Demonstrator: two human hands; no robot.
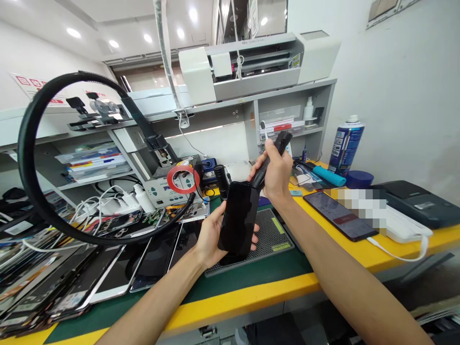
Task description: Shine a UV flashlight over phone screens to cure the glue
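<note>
My left hand (212, 237) grips a black smartphone (237, 220), thumb on its left edge and fingertips showing at its right edge. The phone is tilted up, its glossy dark face toward me, and a second dark edge shows below its lower end. In my right hand (276, 170) is a black rod-shaped tool (261, 173), held slanting, with its lower end at the phone's top right corner. Whether that end touches the phone I cannot tell. Beneath both hands lies a grey perforated mat (268, 239) on the green and yellow bench.
A black hose (27, 158) loops at left, by a rework station (167, 191) with red tape (173, 178). Phones and screens (118, 270) crowd the left. At right are another phone (341, 215), a white power bank (402, 223) and a spray can (347, 146).
</note>
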